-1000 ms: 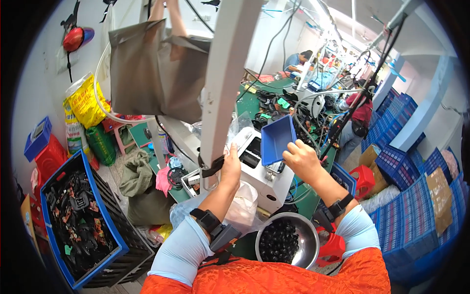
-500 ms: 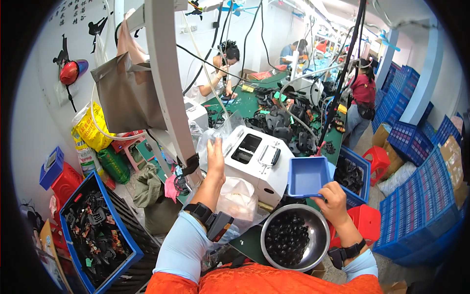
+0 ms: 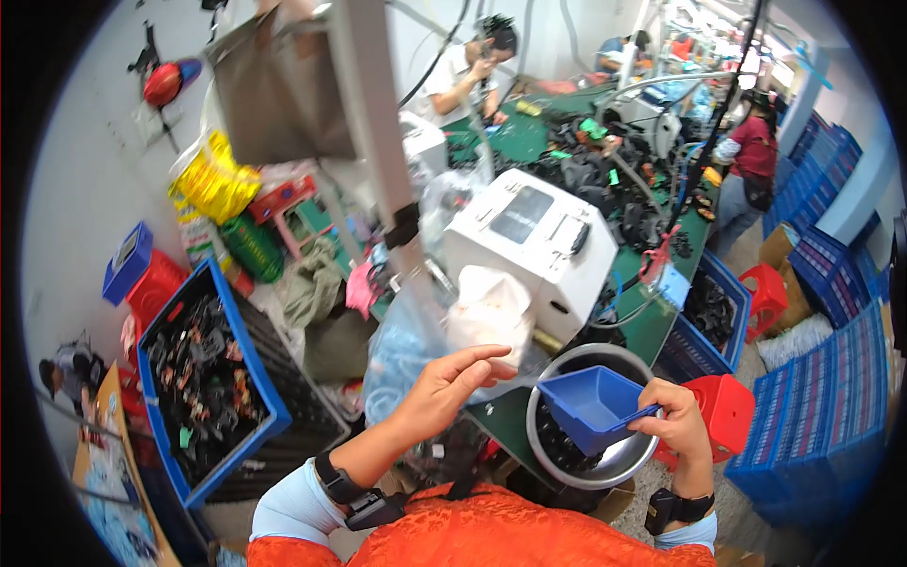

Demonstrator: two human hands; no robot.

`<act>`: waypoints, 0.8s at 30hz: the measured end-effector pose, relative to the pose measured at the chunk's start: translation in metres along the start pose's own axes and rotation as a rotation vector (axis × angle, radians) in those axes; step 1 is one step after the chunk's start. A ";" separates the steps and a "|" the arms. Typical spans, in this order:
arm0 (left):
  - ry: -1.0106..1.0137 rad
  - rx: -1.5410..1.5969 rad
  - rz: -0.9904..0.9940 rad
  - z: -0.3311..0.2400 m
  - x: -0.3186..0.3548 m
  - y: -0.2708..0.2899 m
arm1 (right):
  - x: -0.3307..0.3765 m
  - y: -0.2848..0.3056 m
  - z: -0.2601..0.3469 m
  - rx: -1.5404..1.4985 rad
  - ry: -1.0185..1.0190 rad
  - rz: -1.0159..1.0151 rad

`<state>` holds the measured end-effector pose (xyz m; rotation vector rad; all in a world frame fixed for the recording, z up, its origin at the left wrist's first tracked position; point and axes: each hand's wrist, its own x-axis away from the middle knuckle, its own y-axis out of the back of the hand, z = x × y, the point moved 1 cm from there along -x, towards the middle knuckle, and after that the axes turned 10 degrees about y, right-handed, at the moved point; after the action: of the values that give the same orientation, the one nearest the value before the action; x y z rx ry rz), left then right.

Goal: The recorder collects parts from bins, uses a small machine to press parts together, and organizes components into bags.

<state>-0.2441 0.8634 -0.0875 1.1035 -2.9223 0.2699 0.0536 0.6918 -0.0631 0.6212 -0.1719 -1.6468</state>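
Note:
My right hand (image 3: pixel 676 421) pinches the edge of a small blue plastic bin (image 3: pixel 588 402). The bin is tilted over a round metal bowl (image 3: pixel 627 471) and covers part of it. Small shiny black pieces (image 3: pixel 559 446) lie in the bowl below. My left hand (image 3: pixel 452 389) is empty, its fingers stretched toward the bowl. Just beyond those fingers sits a whitish plastic bag (image 3: pixel 488 312), against the front of a white boxy machine (image 3: pixel 557 269) with a dark window and a black handle on top.
A blue-rimmed crate (image 3: pixel 282 416) of black scraps stands at left. At right are a red stool (image 3: pixel 723 416), stacked blue crates (image 3: pixel 808 416) and a blue bin of black parts (image 3: pixel 746 317). A white post (image 3: pixel 373 123) rises near the machine. Other people work along the green table (image 3: pixel 524 137).
My right hand has lowered the blue bin from beside the machine to above the bowl and tilted it. My left hand has come down from the machine's left side toward me. The view has shifted.

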 end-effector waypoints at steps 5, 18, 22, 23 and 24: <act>0.170 0.040 -0.167 0.035 0.100 0.048 | -0.010 -0.042 0.010 -0.130 -0.039 0.443; 0.316 0.260 -1.156 0.125 0.571 0.095 | -0.010 -0.418 0.163 -0.484 0.097 0.684; 0.363 0.090 -1.409 0.152 0.722 0.064 | 0.024 -0.561 0.246 -0.444 0.107 0.754; 0.301 0.230 -1.534 0.150 0.753 0.051 | 0.032 -0.591 0.262 -0.409 0.180 0.823; 0.229 0.361 -1.662 0.147 0.785 0.041 | 0.039 -0.623 0.280 -0.385 0.262 0.889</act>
<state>-0.8531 0.3549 -0.1867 2.6697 -0.9959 0.7015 -0.6274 0.7040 -0.1211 0.3687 0.0634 -0.7002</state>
